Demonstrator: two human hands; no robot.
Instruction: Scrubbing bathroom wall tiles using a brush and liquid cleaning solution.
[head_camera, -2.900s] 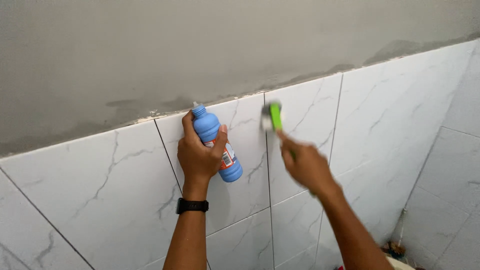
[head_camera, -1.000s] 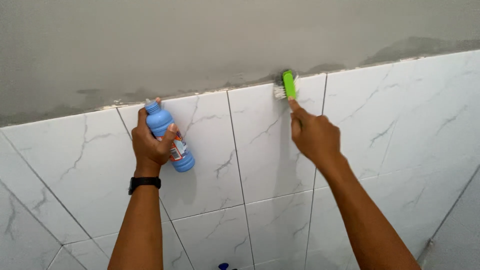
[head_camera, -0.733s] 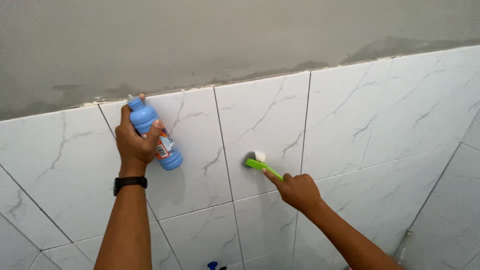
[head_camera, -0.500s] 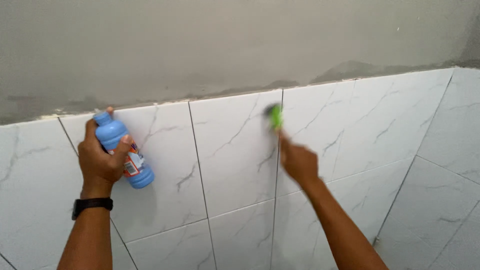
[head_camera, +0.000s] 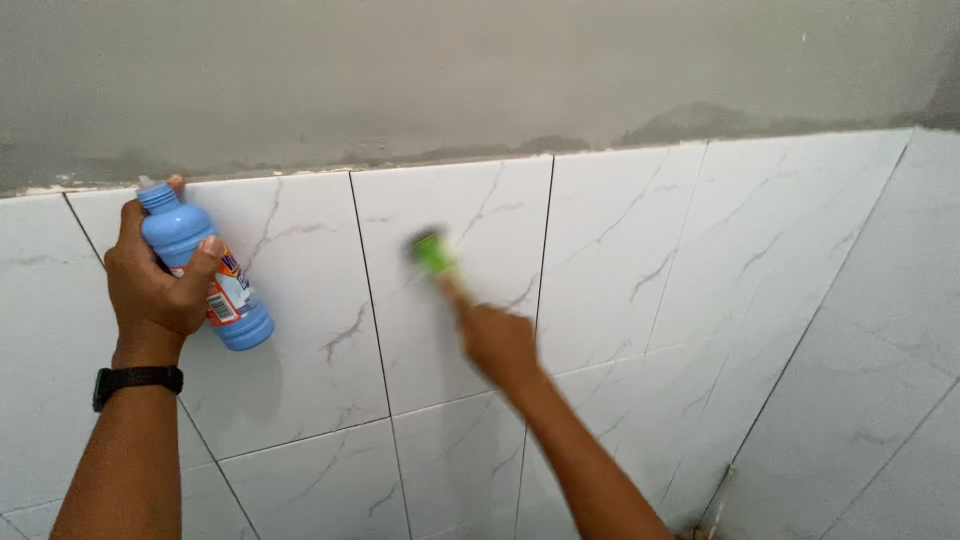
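My left hand (head_camera: 150, 285) grips a light blue plastic bottle (head_camera: 200, 270) with a coloured label, held against the white marbled wall tiles (head_camera: 290, 300) with its cap end up near the tiles' top edge. A black watch (head_camera: 137, 380) sits on that wrist. My right hand (head_camera: 497, 340) holds a bright green scrub brush (head_camera: 432, 252) by its handle. The brush head presses on a tile in the top row, left of a dark grout line, and is blurred by motion.
Bare grey plaster wall (head_camera: 450, 70) runs above the tile row, with darker damp patches along the joint. A second tiled wall (head_camera: 880, 350) meets this one at a corner on the right. Dark grout lines (head_camera: 545, 260) divide the tiles.
The brush has swept left and slightly down across the top tile from the grout line. The view has shifted, so the bottle sits a little further left and higher.
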